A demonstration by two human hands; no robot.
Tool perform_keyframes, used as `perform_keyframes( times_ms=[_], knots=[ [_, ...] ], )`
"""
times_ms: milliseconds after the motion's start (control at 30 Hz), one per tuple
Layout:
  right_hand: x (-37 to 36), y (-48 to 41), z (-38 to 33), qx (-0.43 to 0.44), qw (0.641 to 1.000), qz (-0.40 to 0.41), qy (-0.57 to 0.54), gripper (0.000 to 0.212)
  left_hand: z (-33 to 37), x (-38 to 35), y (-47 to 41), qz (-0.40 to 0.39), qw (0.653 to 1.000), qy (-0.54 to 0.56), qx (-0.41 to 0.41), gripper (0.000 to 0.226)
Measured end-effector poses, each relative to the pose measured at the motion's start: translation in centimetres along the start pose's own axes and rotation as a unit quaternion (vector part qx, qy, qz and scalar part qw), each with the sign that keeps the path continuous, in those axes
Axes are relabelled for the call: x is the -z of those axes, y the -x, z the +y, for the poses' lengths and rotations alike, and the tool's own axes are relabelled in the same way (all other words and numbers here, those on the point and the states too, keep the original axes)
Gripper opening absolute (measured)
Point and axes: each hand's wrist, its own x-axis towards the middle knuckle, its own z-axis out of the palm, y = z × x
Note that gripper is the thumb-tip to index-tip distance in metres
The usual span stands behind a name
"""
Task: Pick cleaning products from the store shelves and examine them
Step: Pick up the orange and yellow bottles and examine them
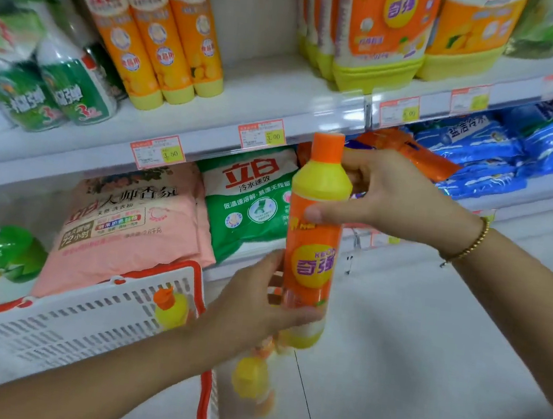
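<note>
upright, the tall orange-and-yellow plastic detergent bottle (312, 248) is gripped near its base by the left hand (250, 309) and pinched below its shoulder by the right hand (400, 202).

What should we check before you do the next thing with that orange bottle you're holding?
1. Firm hold: left hand grips the base of the orange bottle, right hand grips it near the top: ok.
2. Bottle upright: ok.
3. Orange cap in place: ok.
4. Cap screwed tight: cannot tell.
5. Front label faces you for reading: ok.
6. Room left in the white basket, which already holds a yellow bottle: cannot tell.
</note>
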Motion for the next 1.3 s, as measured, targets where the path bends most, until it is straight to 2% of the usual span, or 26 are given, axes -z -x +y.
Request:
perform_keyframes(
  times_ms=[100, 233, 300, 333, 400, 467, 500, 567, 633, 700, 800, 967, 1200, 1300],
  knots=[
    [3.3, -2.5, -3.7, 0.098, 0.991, 0.06, -0.064, 0.04, 4.4, 1.2, -2.2, 0.145, 0.983, 0.071, -0.093, 0.057],
    [5.7, -6.3, -5.1, 0.227, 0.95, 0.176, -0.119, 0.04, 9.4, 6.4, -8.5, 0.231, 0.95, 0.048, -0.204, 0.059],
    [6.1, -8.7, -3.1, 0.214, 0.946, 0.217, -0.113, 0.037, 10.8, 8.9, -12.0, 0.254, 0.941, 0.019, -0.225, 0.06],
    [6.1, -9.9, -1.5, 0.178, 0.949, 0.247, -0.08, 0.038, 11.3, 10.0, -13.6, 0.257, 0.939, 0.004, -0.231, 0.061],
    [6.1, -12.2, 2.3, 0.076, 0.95, 0.297, 0.058, 0.042, 12.0, 11.4, -16.5, 0.241, 0.945, 0.016, -0.22, 0.06],
    [5.8, -14.2, 6.0, -0.014, 0.941, 0.298, 0.161, 0.036, 12.0, 12.3, -19.6, 0.222, 0.956, 0.053, -0.186, 0.055],
    [5.5, -15.1, 7.5, -0.031, 0.937, 0.295, 0.185, 0.031, 11.9, 12.6, -21.0, 0.219, 0.958, 0.073, -0.171, 0.051],
    [4.3, -16.6, 9.7, -0.011, 0.914, 0.322, 0.246, 0.024, 11.6, 13.4, -23.7, 0.229, 0.955, 0.1, -0.157, 0.059],
    [3.1, -17.7, 11.5, 0.051, 0.869, 0.386, 0.305, 0.033, 11.3, 14.4, -26.0, 0.249, 0.949, 0.114, -0.153, 0.065],
    [2.5, -18.2, 12.5, 0.095, 0.844, 0.429, 0.309, 0.037, 11.1, 15.2, -27.8, 0.257, 0.949, 0.115, -0.145, 0.063],
    [2.5, -18.6, 13.4, 0.127, 0.83, 0.444, 0.313, 0.036, 10.7, 16.2, -30.3, 0.259, 0.95, 0.111, -0.138, 0.06],
    [2.3, -18.7, 13.6, 0.15, 0.826, 0.451, 0.302, 0.033, 9.6, 17.6, -33.6, 0.24, 0.957, 0.109, -0.123, 0.053],
    [2.2, -18.3, 13.4, 0.142, 0.838, 0.442, 0.288, 0.035, 8.5, 18.1, -34.9, 0.256, 0.951, 0.14, -0.105, 0.052],
    [2.5, -17.8, 12.8, 0.124, 0.864, 0.409, 0.267, 0.038, 9.0, 17.6, -34.7, 0.268, 0.952, 0.113, -0.095, 0.054]
  ],
)
